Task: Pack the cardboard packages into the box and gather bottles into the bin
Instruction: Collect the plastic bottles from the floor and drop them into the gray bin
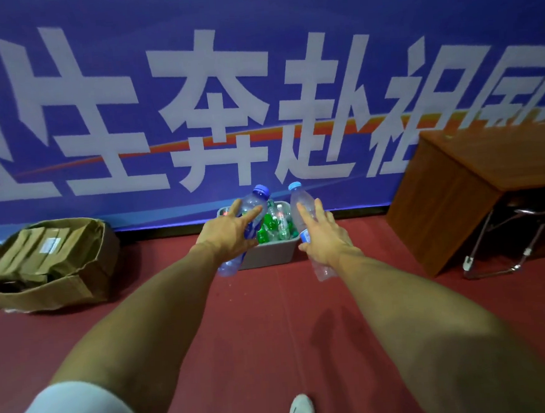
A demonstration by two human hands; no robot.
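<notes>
My left hand (231,233) grips a clear plastic bottle with a dark blue cap (254,207), tilted with the cap pointing away, over the near left side of the bin. In my right hand (323,238) is a second clear bottle with a light blue cap (300,201), cap also forward, beside the bin's right edge. The grey bin (268,255) sits on the floor against the banner and holds several clear and green bottles (274,227). At the left stands a worn cardboard box (44,288) with several brown cardboard packages (45,251) packed inside.
A blue banner with large white characters (225,106) forms the back wall. A wooden desk (463,193) stands at the right with a metal chair frame (506,244) under it. The floor is red carpet (266,319). My white shoe (301,412) shows at the bottom.
</notes>
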